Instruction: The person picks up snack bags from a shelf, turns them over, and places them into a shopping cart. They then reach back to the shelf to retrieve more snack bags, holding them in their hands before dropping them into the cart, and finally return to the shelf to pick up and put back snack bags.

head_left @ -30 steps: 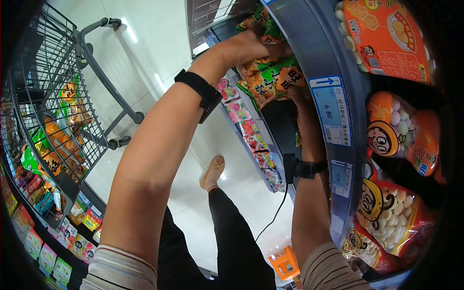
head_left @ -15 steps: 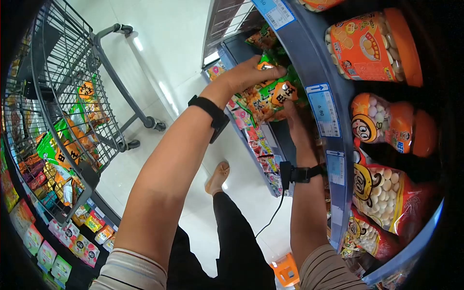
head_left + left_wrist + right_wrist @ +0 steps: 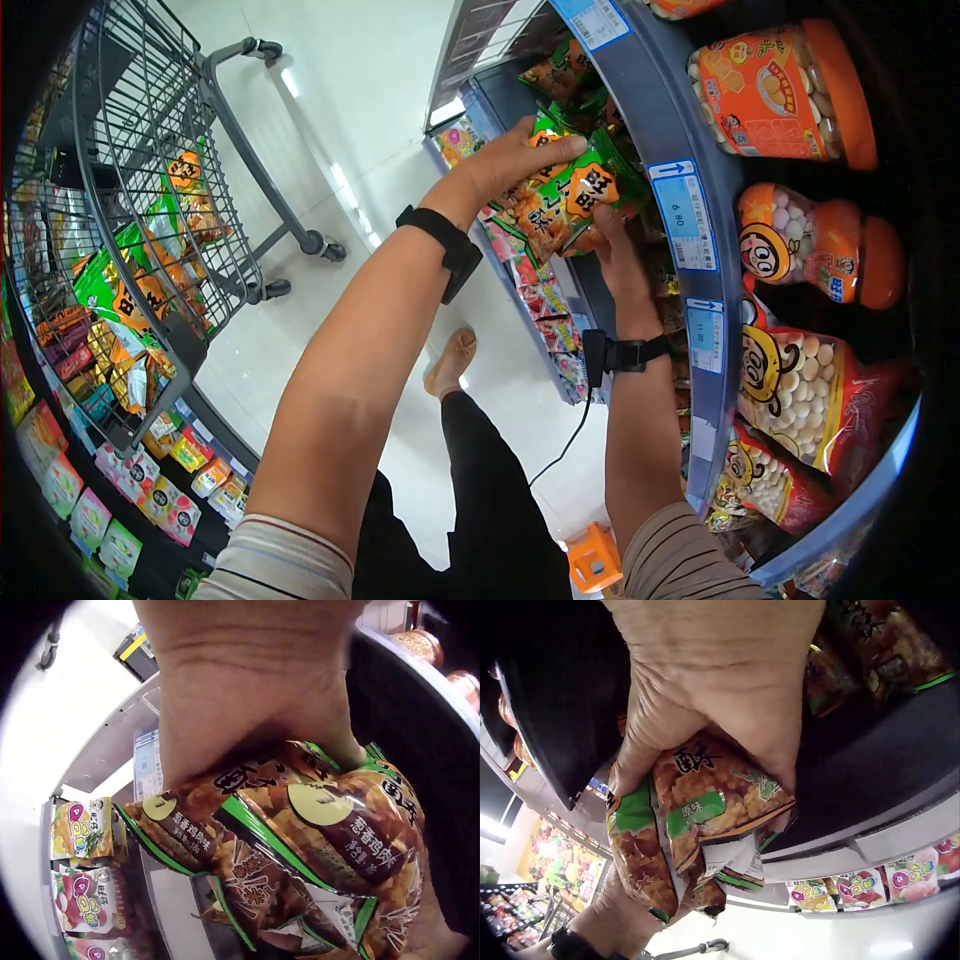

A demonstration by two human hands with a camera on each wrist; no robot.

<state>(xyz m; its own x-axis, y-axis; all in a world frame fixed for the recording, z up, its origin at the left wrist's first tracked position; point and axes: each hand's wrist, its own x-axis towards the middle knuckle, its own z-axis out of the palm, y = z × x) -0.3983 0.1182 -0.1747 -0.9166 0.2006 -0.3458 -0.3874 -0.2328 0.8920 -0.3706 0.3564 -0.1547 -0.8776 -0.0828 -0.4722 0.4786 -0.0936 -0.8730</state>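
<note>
Between my two hands, near the lower shelf, is a bunch of green and orange snack bags (image 3: 562, 205) with brown crunchy pieces pictured on them. My left hand (image 3: 508, 162) grips the bunch from its far left side, thumb over the top. On the near right side my right hand (image 3: 622, 258) holds it, thumb on the front. In the left wrist view, overlapping brown bags (image 3: 330, 832) with pale yellow circles show below the palm. The right wrist view has a bag with a green label (image 3: 705, 802) between my right thumb and fingers.
A wire shopping cart (image 3: 225, 240) with similar bags stands at left. Price tags line the curved upper shelf edge (image 3: 640, 110), which overhangs my right arm. Jars (image 3: 775, 90) and bags of round biscuits (image 3: 800, 385) sit above. Small candy packs (image 3: 535, 290) line the lower shelf front.
Both hands have come out from under the upper shelf toward me, bringing the snack bags with them. The bags now show more fully. The view has shifted slightly, with the cart appearing further right.
</note>
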